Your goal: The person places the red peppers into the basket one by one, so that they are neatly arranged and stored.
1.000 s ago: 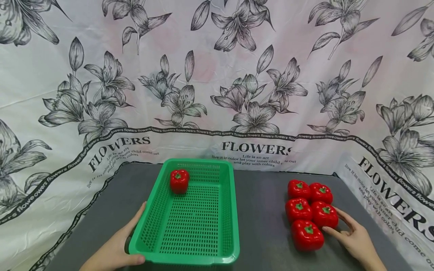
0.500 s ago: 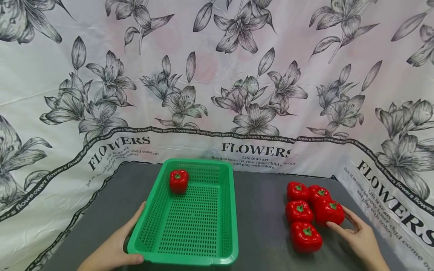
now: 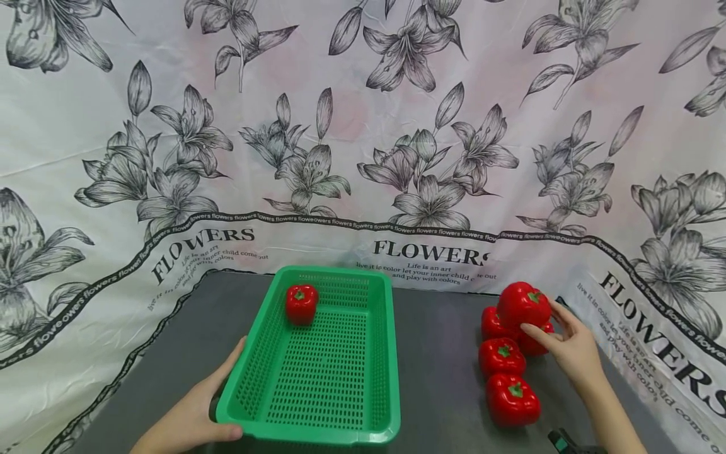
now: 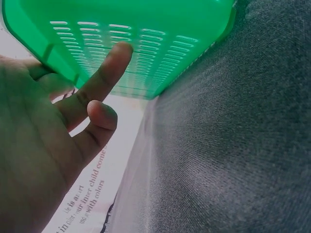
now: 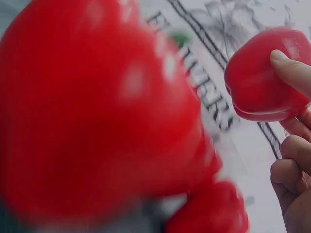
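Closest in, the left grip (image 3: 193,407) was rested, relaxed rather than clenched, against the near-left corner of the green basket (image 3: 306,435), which hadn't visibly been shifted. On the grey bench (image 3: 437,353), the nearest pepper (image 3: 507,407) was left sitting just in front of the middle pepper (image 3: 501,357). Here's the change: with the right grip (image 3: 573,350), a red pepper (image 3: 518,307) was grasped between thumb and fingers, and it had been lifted out of the cluster since half a second earlier. The back pair (image 3: 492,325) was partly hidden by it; contact couldn't be told. So the bench group was cut to four, while only one basketed pepper (image 3: 300,309) was seen, toward the far-left corner. Behind everything, a flower-print curtain (image 3: 340,157) was hung.
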### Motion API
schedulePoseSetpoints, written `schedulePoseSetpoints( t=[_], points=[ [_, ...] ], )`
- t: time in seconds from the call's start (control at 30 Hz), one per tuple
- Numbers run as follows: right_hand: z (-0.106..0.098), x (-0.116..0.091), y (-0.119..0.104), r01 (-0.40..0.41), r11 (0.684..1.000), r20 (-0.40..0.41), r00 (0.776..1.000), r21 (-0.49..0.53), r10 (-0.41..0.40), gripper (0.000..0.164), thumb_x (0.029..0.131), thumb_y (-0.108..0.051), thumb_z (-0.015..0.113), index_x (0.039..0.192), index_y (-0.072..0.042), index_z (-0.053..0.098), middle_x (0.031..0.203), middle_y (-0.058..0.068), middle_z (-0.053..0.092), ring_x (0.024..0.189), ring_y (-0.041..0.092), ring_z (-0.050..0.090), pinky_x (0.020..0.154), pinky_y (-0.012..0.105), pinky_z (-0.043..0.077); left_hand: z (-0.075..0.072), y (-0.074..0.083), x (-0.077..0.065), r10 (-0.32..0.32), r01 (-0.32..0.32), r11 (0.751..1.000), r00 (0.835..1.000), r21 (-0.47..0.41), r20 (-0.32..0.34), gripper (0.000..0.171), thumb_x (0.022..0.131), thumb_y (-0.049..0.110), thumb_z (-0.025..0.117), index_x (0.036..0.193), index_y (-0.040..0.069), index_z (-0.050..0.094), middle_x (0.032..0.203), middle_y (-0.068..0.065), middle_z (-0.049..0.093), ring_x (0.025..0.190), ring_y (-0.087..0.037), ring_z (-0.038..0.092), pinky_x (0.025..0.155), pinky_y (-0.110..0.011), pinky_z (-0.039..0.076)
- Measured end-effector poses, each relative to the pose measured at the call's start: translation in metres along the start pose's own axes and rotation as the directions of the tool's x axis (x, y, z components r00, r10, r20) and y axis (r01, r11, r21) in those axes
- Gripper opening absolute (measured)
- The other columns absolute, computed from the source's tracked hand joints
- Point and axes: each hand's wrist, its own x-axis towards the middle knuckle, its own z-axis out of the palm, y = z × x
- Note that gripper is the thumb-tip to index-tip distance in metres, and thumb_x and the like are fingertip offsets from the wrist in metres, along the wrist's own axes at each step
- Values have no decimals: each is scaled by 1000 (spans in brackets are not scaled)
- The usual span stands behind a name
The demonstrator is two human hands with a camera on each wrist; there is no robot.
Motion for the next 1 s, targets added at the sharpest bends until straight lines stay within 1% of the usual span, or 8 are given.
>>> schedulePoseSetpoints(
  t=[0.07,0.2,0.3,0.43,0.53,0.7,0.93,1.0],
  points=[
    [12,9,-11,41,999,0,999,20,-41,79,103,-27,73,169,-13,31,169,22,34,88,2,75,79,13,55,0,-1,1,21,-21,1000,1000,-3,2,112,96,30,81,173,27,-1,174,-28,7,138,-10,53,99,-26,52],
    [36,24,-34,91,995,32,995,42,-93,81,103,-27,74,168,-8,30,168,26,34,79,9,76,71,18,57,-1,-1,2,-24,24,1000,1000,-17,1,116,94,29,84,172,31,-1,175,-21,8,138,-9,53,100,-26,52],
    [55,34,-49,110,992,66,991,57,-113,83,102,-30,75,169,-10,29,169,25,32,80,8,77,73,17,57,-2,0,2,-48,48,999,999,-17,-2,117,93,29,85,172,33,-1,176,-17,8,140,-8,51,101,-25,51],
    [78,50,-67,147,987,82,985,70,-153,82,100,-32,77,168,-13,34,169,21,36,87,3,77,83,14,55,-2,1,1,10,-9,999,1000,47,-17,114,94,33,83,173,29,0,176,-20,9,144,-4,44,103,-24,48],
    [96,59,-80,183,977,94,977,108,-193,79,99,-29,78,166,-13,39,167,19,41,90,8,78,84,18,56,-2,2,1,62,-59,993,998,107,-25,112,95,39,81,173,25,1,176,-20,9,149,-2,38,105,-23,47],
    [126,71,-103,231,961,126,960,149,-251,76,98,-24,80,163,-12,44,163,15,48,105,4,71,81,22,59,0,4,-1,64,-61,991,998,122,-26,112,95,43,80,173,27,0,177,-14,9,150,-1,35,105,-23,47],
    [169,82,-136,292,947,144,940,134,-311,74,95,-20,82,160,-10,49,157,14,55,112,35,74,77,24,60,-1,-1,0,50,-44,988,998,149,-41,113,95,41,81,173,27,1,178,-13,10,152,4,27,110,-20,40],
    [181,84,-145,302,946,132,940,115,-316,73,95,-22,83,159,-10,50,155,14,57,125,35,67,80,26,60,-2,-2,0,27,-21,990,999,139,-41,113,94,40,81,173,29,0,178,-11,9,152,5,26,110,-20,40]
  ],
)
